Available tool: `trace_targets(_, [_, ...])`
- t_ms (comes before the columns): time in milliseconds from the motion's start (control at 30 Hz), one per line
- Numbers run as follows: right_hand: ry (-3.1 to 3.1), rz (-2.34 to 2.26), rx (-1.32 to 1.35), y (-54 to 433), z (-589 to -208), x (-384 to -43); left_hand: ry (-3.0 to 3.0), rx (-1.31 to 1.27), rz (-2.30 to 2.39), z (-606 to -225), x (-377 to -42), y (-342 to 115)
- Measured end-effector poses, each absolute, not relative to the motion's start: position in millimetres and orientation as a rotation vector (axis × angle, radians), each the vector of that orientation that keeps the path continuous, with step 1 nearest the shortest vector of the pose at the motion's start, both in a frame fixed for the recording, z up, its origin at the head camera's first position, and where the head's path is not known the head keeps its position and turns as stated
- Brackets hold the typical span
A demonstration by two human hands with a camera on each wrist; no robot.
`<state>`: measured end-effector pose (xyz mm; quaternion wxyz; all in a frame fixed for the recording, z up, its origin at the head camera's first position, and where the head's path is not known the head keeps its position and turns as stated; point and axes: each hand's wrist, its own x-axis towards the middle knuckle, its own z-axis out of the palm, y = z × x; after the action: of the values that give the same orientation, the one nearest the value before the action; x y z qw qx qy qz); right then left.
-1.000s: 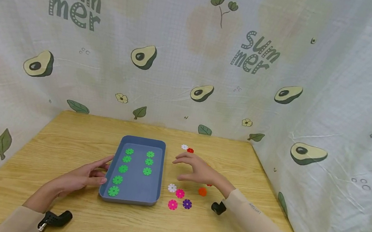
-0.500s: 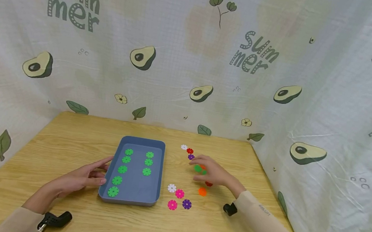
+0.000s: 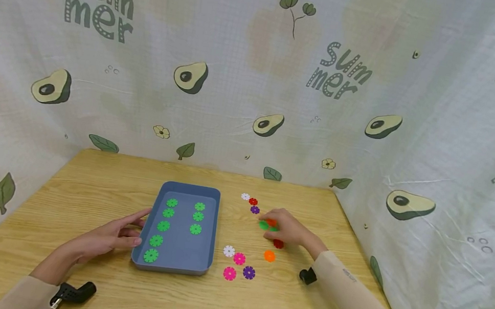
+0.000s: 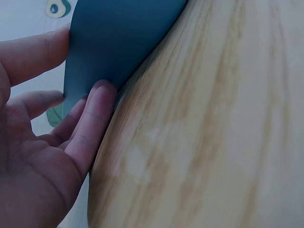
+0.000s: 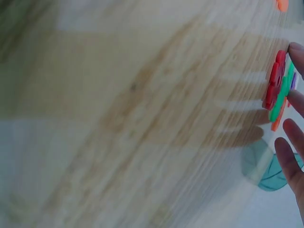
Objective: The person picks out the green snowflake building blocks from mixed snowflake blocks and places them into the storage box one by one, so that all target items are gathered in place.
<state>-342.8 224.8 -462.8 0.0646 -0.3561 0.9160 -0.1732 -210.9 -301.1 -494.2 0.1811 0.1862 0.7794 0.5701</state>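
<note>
In the head view, my left hand (image 3: pixel 113 235) rests at the left side of a blue tray (image 3: pixel 212 253), fingers against its outer wall and thumb at the rim. The left wrist view shows loosely extended fingers touching the tray wall (image 4: pixel 109 42). Two columns of green flower-shaped discs (image 3: pixel 163 225) lie inside the tray. To its right, my right hand (image 3: pixel 288 228) is low over a small cluster, thumb and fingers spread around a green disc (image 3: pixel 263 225). An orange disc (image 3: pixel 271 222) and a red disc (image 3: pixel 278 244) lie beside it, partly covered by the hand.
Nearer me lie a white disc (image 3: pixel 229 251), pink discs (image 3: pixel 239 258), a purple disc (image 3: pixel 249 272) and an orange piece (image 3: pixel 269 256). Farther back are another white disc (image 3: pixel 245 196), a red one (image 3: pixel 253 202) and a purple one (image 3: pixel 255 210). A printed cloth (image 3: pixel 220 146) borders the wooden table (image 3: pixel 110 174).
My right hand has moved right, away from the tray, and lowered over the cluster of discs. The left hand and the tray have stayed in place.
</note>
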Motion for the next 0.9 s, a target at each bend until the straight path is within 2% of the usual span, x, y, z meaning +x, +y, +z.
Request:
trace_targets(433, [2.767, -0.450, -1.163, 223.2, -463.5, -342.8, 2.223, 0.514, 1.594, -494.7, -210.7, -300.5])
trace_targets(900, [2.735, -0.439, -1.142, 224.5, -462.4, -349.0, 2.217, 0.508, 1.602, -493.9, -211.3, -300.1])
